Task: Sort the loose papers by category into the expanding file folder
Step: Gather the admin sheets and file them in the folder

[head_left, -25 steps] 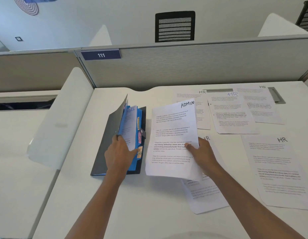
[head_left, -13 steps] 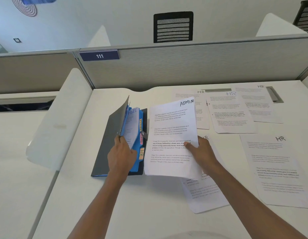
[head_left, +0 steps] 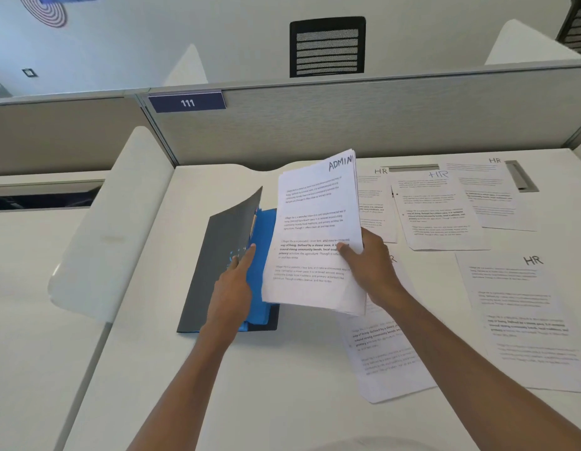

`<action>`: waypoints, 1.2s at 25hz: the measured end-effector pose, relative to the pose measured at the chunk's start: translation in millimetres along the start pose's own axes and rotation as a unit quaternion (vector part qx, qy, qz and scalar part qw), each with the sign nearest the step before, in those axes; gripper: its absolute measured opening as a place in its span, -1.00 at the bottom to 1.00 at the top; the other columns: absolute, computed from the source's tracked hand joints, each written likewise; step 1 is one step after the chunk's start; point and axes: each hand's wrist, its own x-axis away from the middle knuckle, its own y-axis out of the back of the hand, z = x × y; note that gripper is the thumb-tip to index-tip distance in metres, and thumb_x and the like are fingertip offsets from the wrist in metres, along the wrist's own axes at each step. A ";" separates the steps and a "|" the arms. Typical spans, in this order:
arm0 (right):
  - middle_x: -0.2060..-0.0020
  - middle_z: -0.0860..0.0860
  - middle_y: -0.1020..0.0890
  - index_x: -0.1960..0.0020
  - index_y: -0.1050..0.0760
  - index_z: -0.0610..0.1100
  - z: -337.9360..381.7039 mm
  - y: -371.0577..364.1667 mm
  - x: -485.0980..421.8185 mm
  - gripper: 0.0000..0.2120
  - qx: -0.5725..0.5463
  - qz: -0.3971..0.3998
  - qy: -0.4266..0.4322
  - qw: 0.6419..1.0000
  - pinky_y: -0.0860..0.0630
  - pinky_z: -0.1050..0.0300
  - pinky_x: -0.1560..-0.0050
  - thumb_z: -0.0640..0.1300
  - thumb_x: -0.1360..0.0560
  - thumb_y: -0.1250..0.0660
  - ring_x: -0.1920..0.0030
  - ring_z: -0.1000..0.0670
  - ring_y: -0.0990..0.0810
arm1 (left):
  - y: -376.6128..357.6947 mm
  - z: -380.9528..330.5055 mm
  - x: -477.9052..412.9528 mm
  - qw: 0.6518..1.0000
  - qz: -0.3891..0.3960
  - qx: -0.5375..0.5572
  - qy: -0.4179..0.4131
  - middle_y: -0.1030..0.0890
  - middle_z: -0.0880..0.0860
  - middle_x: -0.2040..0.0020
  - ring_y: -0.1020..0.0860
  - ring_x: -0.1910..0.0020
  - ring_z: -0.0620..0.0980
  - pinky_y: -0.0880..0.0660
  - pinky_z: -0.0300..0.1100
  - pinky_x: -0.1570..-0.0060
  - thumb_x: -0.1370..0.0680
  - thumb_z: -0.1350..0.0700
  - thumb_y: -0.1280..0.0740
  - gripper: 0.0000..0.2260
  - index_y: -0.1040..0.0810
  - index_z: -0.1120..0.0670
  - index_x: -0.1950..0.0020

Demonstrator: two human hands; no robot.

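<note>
The expanding file folder (head_left: 217, 255) lies on the white desk, its dark grey cover raised and blue dividers showing inside. My left hand (head_left: 232, 288) rests on the cover, its index finger stretched along the edge of a blue divider. My right hand (head_left: 370, 271) grips a thin stack of sheets marked ADMIN (head_left: 315, 236) by its right edge, thumb on top. The stack is lifted, and its lower left part overlaps the open folder. Several loose HR sheets (head_left: 523, 314) lie to the right.
More HR pages (head_left: 439, 213) lie at the back right, and another sheet (head_left: 383, 356) lies under my right forearm. A grey partition (head_left: 347, 122) with a "111" plate closes the desk's far side. A white curved divider (head_left: 113, 229) stands left. A cable slot (head_left: 520, 177) sits far right.
My right hand has lifted the ADMIN stack up and left over the folder. My left hand has let go of the inner sheets, and its index finger now lies along a blue divider.
</note>
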 end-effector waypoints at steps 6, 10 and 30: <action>-0.20 0.02 -0.68 -0.35 -0.56 -0.14 14.6 -30.2 -1.9 -0.70 0.035 -0.006 0.040 0.999 -0.56 0.17 -0.07 -0.21 -0.62 -0.33 -0.12 -0.02 -0.65 | 8.6 -0.8 -4.7 0.994 -0.010 0.098 0.047 -0.52 0.06 0.18 -0.51 0.31 -0.01 -0.53 -0.11 0.29 -0.68 0.31 -0.12 -0.44 -0.26 -0.03 -0.66; -0.12 0.00 -0.68 -0.31 -0.58 -0.14 12.3 -42.5 -8.1 -0.72 0.093 0.069 0.013 0.993 -0.51 0.28 0.19 -0.22 -0.62 -0.33 0.00 -0.02 -0.64 | 15.4 -6.4 -1.0 0.993 -0.011 0.105 0.051 -0.55 0.07 0.16 -0.57 0.26 -0.01 -0.58 -0.10 0.23 -0.72 0.23 -0.14 -0.48 -0.22 -0.06 -0.67; -0.16 -0.12 -0.67 -0.25 -0.53 -0.17 11.0 -103.7 -2.7 -0.76 0.148 0.094 -0.026 0.984 -0.63 0.06 0.06 -0.25 -0.60 -0.23 -0.05 -0.15 -0.66 | 32.3 -34.1 13.7 0.999 0.006 0.036 0.019 -0.56 0.01 -0.01 -0.61 0.13 0.04 -0.55 -0.11 0.18 -0.71 0.19 -0.05 -0.55 -0.28 -0.04 -0.61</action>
